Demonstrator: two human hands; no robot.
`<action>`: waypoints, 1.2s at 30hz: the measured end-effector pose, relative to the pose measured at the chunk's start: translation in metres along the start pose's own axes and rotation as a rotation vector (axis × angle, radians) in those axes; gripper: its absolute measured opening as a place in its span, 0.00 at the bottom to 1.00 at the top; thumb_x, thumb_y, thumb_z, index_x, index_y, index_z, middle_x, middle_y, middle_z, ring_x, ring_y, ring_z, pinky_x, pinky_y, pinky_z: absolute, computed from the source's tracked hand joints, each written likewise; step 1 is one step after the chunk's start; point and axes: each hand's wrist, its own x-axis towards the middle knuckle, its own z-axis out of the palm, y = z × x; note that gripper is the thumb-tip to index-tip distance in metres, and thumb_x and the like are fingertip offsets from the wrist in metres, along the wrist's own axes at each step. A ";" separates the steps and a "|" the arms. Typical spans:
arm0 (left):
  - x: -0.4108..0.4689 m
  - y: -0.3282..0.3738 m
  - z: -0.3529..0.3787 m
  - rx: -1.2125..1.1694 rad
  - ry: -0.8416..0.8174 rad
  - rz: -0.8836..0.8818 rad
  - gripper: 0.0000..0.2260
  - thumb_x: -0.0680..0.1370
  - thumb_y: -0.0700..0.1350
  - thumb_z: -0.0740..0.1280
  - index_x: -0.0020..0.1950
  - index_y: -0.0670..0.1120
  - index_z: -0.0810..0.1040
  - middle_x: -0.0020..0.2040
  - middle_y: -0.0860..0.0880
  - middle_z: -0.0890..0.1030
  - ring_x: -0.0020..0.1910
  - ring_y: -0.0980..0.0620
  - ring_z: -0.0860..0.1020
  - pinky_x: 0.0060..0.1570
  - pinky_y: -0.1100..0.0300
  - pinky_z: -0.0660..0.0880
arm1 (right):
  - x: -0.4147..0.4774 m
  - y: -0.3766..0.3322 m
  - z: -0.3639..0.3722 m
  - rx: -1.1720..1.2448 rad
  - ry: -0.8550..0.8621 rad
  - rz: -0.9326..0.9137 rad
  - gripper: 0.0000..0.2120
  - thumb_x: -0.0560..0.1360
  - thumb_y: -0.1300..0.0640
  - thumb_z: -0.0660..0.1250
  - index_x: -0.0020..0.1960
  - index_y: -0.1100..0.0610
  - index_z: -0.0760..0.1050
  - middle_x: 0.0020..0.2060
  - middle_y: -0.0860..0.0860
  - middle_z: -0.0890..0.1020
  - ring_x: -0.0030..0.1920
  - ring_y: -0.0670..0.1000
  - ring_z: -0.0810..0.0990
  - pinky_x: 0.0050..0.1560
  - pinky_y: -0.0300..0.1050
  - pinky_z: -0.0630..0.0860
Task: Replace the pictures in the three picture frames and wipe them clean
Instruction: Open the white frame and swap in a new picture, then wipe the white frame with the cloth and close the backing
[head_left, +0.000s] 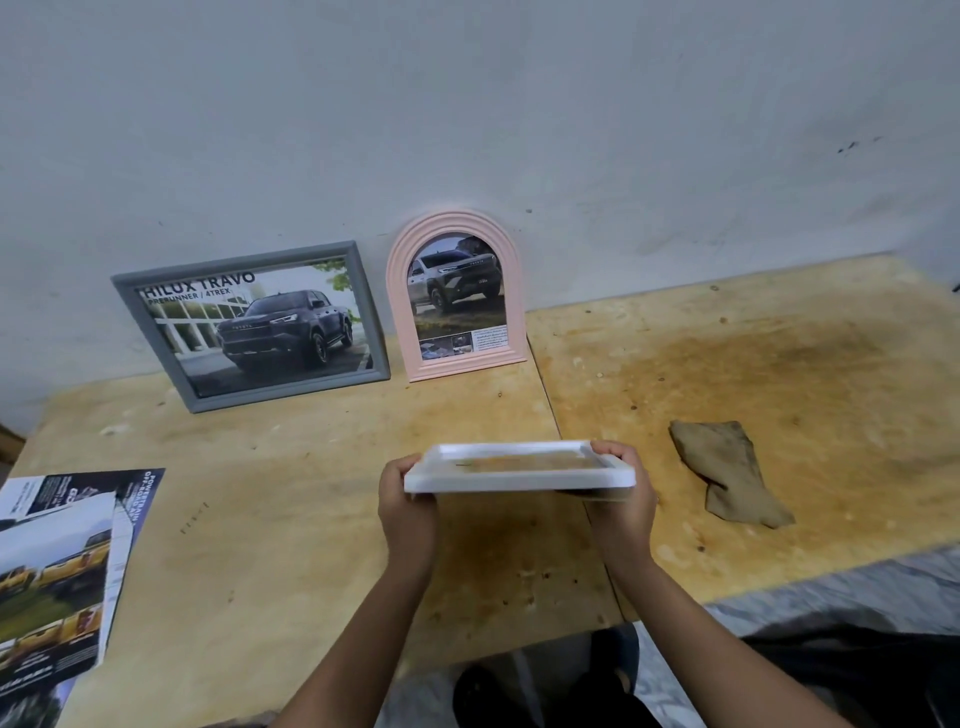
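Holding the white frame (519, 480) nearly flat just above the table (291, 545), I have my left hand (406, 503) clamped on its left end and my right hand (622, 503) clamped on its right end, fingers curled round the rim. Its middle looks brownish from this angle. Well left of the frame and nearer to me, brochures (57, 566) with truck photos lie overlapping at the table's edge. Right of the frame, a crumpled brown cloth (732, 475) lies on the wood. Beyond the frame, a grey frame (254, 325) and an arched pink frame (457, 293) stand side by side against the wall (519, 104), each showing a pickup.
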 end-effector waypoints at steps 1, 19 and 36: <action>-0.001 0.000 0.000 -0.134 -0.041 -0.102 0.05 0.79 0.38 0.61 0.53 0.45 0.74 0.49 0.47 0.78 0.46 0.50 0.76 0.43 0.66 0.74 | 0.000 -0.001 -0.002 0.092 -0.019 0.041 0.16 0.73 0.70 0.66 0.57 0.54 0.75 0.53 0.48 0.78 0.51 0.39 0.77 0.43 0.34 0.77; -0.009 -0.035 0.004 -0.925 -0.081 -0.658 0.12 0.78 0.35 0.58 0.60 0.35 0.74 0.40 0.45 0.84 0.41 0.48 0.82 0.42 0.56 0.80 | 0.012 0.020 -0.012 0.535 0.037 0.734 0.12 0.78 0.60 0.58 0.56 0.60 0.78 0.45 0.58 0.81 0.43 0.56 0.79 0.48 0.54 0.77; -0.024 -0.056 0.038 -0.280 0.130 -0.379 0.16 0.79 0.32 0.54 0.65 0.35 0.71 0.62 0.41 0.74 0.51 0.51 0.76 0.40 0.70 0.75 | 0.115 0.053 -0.120 -0.953 -0.223 0.083 0.29 0.79 0.47 0.58 0.76 0.57 0.56 0.75 0.54 0.57 0.76 0.55 0.52 0.74 0.54 0.52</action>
